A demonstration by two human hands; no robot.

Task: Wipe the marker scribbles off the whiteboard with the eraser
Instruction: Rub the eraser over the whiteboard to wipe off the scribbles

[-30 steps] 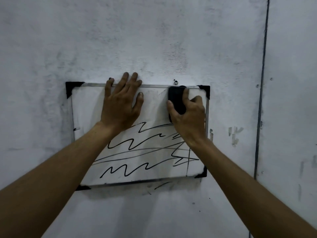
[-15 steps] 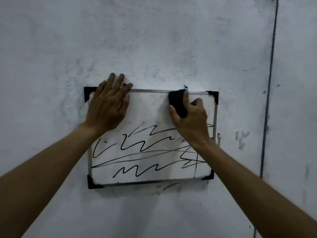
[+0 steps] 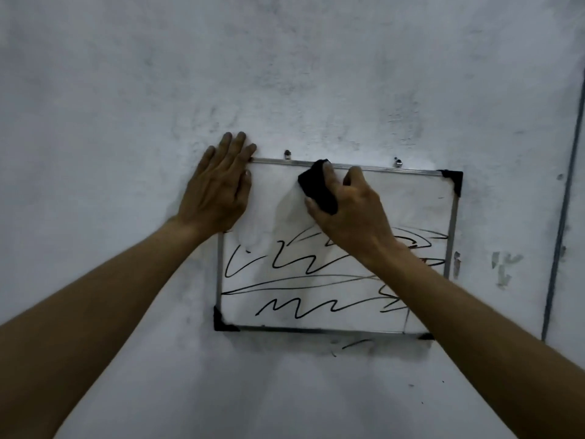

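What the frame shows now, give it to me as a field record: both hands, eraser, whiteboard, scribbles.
left hand: flat, fingers straight, lying over the top-left corner of the whiteboard
right hand: grips the eraser
eraser: black, against the board near its top edge, left of centre
whiteboard: metal frame, black corner caps, hung on a grey wall
scribbles: black wavy lines across the lower half; none in the upper band
progress: unfinished

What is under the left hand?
The left hand lies flat across the upper left corner of the whiteboard and the wall beside it. The corner piece itself is covered; whether any ink lies beneath cannot be seen.
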